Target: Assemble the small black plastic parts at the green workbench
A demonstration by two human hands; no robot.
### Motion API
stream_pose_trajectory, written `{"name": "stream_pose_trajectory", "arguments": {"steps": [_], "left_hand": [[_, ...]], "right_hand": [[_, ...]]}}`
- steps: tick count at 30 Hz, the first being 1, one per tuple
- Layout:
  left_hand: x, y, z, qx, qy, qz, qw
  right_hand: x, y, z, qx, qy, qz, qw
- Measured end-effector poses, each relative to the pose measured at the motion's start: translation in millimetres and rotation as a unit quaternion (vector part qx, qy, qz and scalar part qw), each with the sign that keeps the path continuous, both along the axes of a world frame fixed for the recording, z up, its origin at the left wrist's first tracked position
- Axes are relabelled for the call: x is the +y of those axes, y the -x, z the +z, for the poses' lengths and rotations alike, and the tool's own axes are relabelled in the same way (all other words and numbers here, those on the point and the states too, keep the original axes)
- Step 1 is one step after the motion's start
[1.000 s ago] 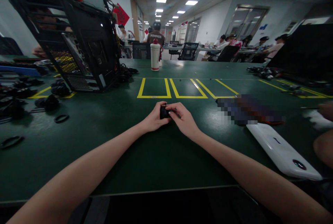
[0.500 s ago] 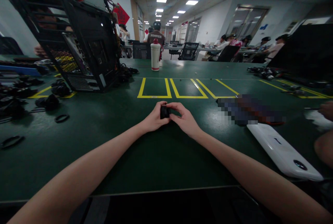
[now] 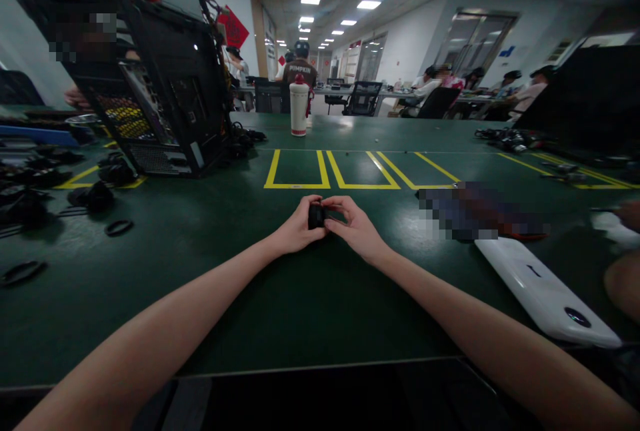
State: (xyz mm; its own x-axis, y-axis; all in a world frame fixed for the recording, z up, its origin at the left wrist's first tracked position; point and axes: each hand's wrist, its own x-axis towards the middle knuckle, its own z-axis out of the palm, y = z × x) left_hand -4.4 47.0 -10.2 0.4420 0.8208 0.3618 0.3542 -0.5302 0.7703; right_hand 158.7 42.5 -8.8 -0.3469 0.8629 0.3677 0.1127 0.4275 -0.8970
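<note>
A small black rounded piece (image 3: 317, 217) is held between both hands, low over the middle of the green table; its exact kind cannot be made out. My left hand (image 3: 296, 229) is closed around its left side, with fingers behind and thumb in front. From the right, my right hand (image 3: 356, 231) pinches its edge with thumb and fingertips. The fingers hide parts of the piece.
A black computer case (image 3: 165, 97) stands at left beside black cables and rings (image 3: 119, 227). A white bottle (image 3: 299, 109) stands behind yellow tape outlines (image 3: 297, 186). To the right are a white oblong device (image 3: 543, 291), a pixelated dark item, and another person's hand (image 3: 629, 214).
The black piece appears turned slightly between my fingers, showing a little more of its face. Both hands stay in nearly the same place.
</note>
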Motion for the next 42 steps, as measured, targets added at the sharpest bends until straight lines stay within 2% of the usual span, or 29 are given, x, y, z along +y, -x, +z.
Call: {"name": "stream_pose_trajectory", "arguments": {"steps": [4, 14, 23, 33, 37, 42], "left_hand": [[0.7, 1.1, -2.2, -0.003, 0.0, -0.004, 1.0], [-0.1, 2.3, -1.0, 0.007, 0.009, -0.003, 1.0], [2.8, 3.9, -3.5, 0.006, 0.002, -0.013, 1.0], [1.8, 2.2, -4.3, 0.001, 0.005, -0.027, 1.0], [0.4, 2.5, -1.1, 0.004, 0.014, -0.023, 1.0], [-0.6, 2.2, 0.9, 0.006, 0.024, -0.02, 0.999]], "right_hand": [[0.4, -1.0, -2.6, 0.007, 0.022, -0.004, 1.0], [-4.8, -3.6, 4.5, 0.004, 0.077, 0.025, 0.997], [-4.9, -4.4, 7.0, 0.024, 0.076, 0.044, 0.996], [1.7, -2.1, 1.1, 0.019, -0.001, -0.004, 1.0], [-1.1, -1.8, 1.3, 0.023, 0.056, -0.015, 0.998], [-5.2, -3.4, 5.0, 0.023, 0.111, 0.015, 0.993]]}}
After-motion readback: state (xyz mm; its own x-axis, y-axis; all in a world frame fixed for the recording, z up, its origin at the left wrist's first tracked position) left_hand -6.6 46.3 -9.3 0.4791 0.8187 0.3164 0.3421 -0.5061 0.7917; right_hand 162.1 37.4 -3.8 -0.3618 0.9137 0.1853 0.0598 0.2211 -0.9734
